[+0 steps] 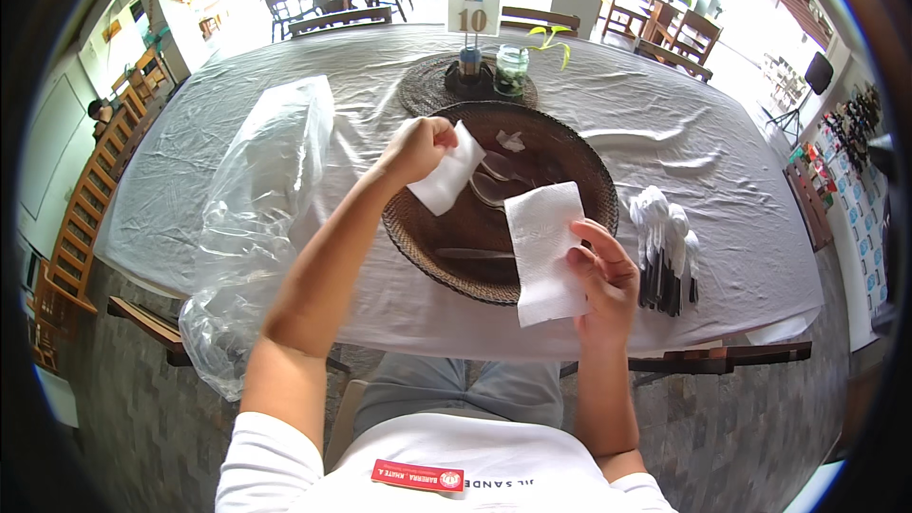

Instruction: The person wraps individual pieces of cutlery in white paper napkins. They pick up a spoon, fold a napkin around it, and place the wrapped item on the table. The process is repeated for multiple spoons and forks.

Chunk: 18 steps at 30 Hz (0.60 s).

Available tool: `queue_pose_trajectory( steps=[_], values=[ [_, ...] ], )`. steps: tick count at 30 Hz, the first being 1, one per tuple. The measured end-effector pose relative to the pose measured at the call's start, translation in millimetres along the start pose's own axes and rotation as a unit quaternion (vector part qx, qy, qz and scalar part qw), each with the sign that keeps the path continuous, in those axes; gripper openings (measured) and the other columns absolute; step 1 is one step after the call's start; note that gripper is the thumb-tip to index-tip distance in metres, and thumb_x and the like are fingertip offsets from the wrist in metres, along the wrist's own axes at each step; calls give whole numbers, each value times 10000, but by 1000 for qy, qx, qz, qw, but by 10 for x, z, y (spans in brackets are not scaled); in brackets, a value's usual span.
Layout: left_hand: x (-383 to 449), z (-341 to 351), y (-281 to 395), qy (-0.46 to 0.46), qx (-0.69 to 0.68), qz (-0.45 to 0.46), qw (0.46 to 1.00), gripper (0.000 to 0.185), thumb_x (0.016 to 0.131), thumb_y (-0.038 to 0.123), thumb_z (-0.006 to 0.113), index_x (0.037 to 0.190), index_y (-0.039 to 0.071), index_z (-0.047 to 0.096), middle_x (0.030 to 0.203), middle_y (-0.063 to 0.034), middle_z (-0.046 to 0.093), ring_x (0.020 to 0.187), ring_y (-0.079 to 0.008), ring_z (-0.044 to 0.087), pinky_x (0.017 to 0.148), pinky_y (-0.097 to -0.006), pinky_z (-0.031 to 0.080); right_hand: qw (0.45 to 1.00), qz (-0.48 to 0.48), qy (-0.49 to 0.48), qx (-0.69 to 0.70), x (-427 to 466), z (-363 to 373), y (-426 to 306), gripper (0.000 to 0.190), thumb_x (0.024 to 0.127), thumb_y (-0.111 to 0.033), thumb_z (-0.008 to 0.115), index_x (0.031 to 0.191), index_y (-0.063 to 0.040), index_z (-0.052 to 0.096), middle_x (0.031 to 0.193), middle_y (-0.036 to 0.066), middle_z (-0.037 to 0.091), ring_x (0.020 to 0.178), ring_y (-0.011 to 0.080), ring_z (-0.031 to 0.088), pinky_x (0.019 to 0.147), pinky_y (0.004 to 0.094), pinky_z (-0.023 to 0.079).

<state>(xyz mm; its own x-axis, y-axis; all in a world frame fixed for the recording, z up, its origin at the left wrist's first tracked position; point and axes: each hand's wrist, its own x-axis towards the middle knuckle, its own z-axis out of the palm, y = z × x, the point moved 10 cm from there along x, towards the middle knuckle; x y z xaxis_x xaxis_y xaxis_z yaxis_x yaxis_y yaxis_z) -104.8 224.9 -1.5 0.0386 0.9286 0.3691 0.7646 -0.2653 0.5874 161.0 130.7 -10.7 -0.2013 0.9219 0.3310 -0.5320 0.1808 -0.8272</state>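
My left hand [420,146] pinches a white paper napkin [447,177] over the left side of a round woven tray [420,256]. In my right hand [607,269], between thumb and fingers, is another white paper napkin [543,249], held above the tray's front right edge. Inside the tray lie spoons [486,190], partly hidden by the napkins, and a table knife [470,254] whose right end is covered. A crumpled piece of white tissue [510,140] rests near the tray's far side. Right of the tray is a pile of dark-handled cutlery wrapped in white paper [662,242].
A clear plastic bag [249,206] stretches along the left of the cloth-covered table [734,228] and hangs over its front edge. Behind the tray, a round woven mat [420,85] carries a number stand [470,60] and a glass jar with a plant [510,71].
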Motion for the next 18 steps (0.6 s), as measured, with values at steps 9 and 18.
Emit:
queue_pose_trajectory(
  steps=[9, 18],
  values=[
    [-657, 106, 853, -45, -313, 37, 948, 211, 827, 211, 669, 883, 10, 642, 845, -52, 634, 743, -120, 578, 681, -267, 479, 997, 7, 5, 77, 37, -14, -14, 345, 778, 121, 600, 1113, 38, 585, 1164, 81, 551, 939, 148, 596, 794, 242, 472],
    [-1098, 512, 1278, -86, -645, -62, 757, 163, 895, 174, 600, 888, 11, 602, 751, -32, 609, 656, -69, 553, 596, -204, 449, 991, 68, -2, 119, 59, 54, 185, 335, 788, 92, 604, 1115, 17, 590, 1151, 73, 571, 925, 124, 601, 787, 221, 468]
  ],
)
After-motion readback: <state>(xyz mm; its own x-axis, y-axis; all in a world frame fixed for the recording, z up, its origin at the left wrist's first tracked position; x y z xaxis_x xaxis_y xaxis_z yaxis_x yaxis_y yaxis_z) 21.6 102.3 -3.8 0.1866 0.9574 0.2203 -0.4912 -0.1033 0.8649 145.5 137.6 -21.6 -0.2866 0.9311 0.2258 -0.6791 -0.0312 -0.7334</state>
